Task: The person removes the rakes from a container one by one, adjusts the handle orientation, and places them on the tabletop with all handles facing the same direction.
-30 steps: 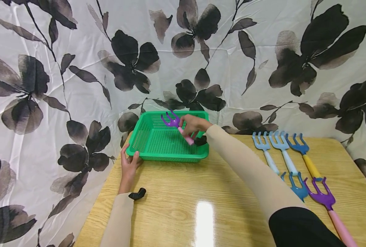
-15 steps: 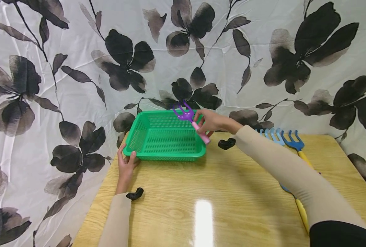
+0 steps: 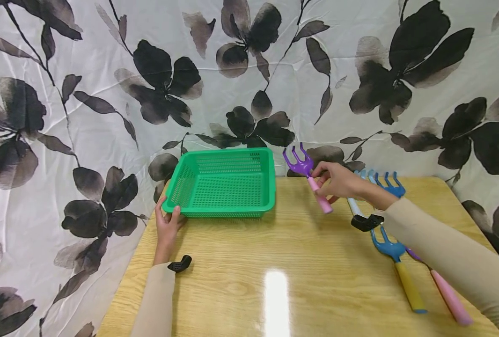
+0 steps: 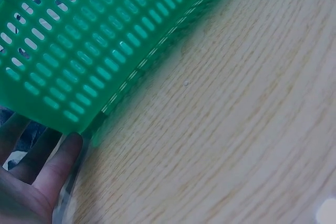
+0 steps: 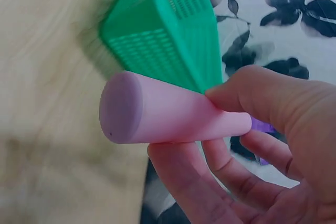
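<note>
My right hand (image 3: 338,180) pinches a small garden hand rake (image 3: 321,199) by its pink handle (image 5: 178,109), thumb on one side and fingers on the other. Its purple three-pronged head (image 3: 301,166) points up and away, held in the air to the right of the green plastic basket (image 3: 220,213). The handle's rounded end faces the camera in the right wrist view, where the purple head is mostly hidden. At the basket's near left corner, my left hand (image 3: 167,229) holds it between thumb and fingers. No things lie inside the slotted basket.
Several other hand rakes lie at the table's right: a blue one with a yellow handle (image 3: 409,285), a pink-handled one (image 3: 451,297), and blue ones behind, partly covered by the right arm. A floral cloth (image 3: 317,84) hangs behind the wooden table (image 3: 317,281).
My right hand has carried the purple and pink hand rake from over the basket rightward, out beyond its right rim. The left hand has stayed at the basket's corner. The view has shifted slightly.
</note>
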`<state>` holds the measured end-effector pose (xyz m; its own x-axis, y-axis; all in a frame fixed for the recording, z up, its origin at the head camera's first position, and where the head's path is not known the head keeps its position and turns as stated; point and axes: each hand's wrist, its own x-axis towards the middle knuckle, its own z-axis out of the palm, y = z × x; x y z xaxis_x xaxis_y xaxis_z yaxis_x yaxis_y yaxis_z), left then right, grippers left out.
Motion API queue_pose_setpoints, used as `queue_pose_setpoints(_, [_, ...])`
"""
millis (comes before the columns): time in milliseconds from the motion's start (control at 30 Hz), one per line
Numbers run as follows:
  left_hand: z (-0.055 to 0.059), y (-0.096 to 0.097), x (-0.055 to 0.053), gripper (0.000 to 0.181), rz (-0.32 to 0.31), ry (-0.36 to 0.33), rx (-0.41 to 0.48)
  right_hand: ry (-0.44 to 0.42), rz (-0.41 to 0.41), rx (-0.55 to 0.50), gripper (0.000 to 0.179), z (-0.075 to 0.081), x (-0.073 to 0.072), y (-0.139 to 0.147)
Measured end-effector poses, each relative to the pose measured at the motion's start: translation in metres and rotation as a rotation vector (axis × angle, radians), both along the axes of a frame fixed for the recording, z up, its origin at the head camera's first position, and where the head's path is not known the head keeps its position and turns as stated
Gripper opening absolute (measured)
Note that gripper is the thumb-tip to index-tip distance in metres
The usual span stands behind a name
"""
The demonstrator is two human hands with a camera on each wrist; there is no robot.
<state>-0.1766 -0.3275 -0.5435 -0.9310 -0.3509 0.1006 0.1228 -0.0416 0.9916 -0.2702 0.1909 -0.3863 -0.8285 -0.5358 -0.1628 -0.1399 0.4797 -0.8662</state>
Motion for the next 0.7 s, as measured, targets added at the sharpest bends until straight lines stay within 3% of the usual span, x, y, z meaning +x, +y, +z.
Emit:
queue_pose_setpoints(400, [-0.006, -0.001, -0.001, 0.069, -0.003, 0.029, -0.014, -0.053, -0.154, 0.017, 0.051, -0.040, 0.058, 0.081])
queue_pose_setpoints(700, [0.016, 0.004, 0.011, 0.073, -0.048, 0.011, -0.008, -0.075, -0.225, 0.030, 0.052, -0.078, 0.104, 0.111])
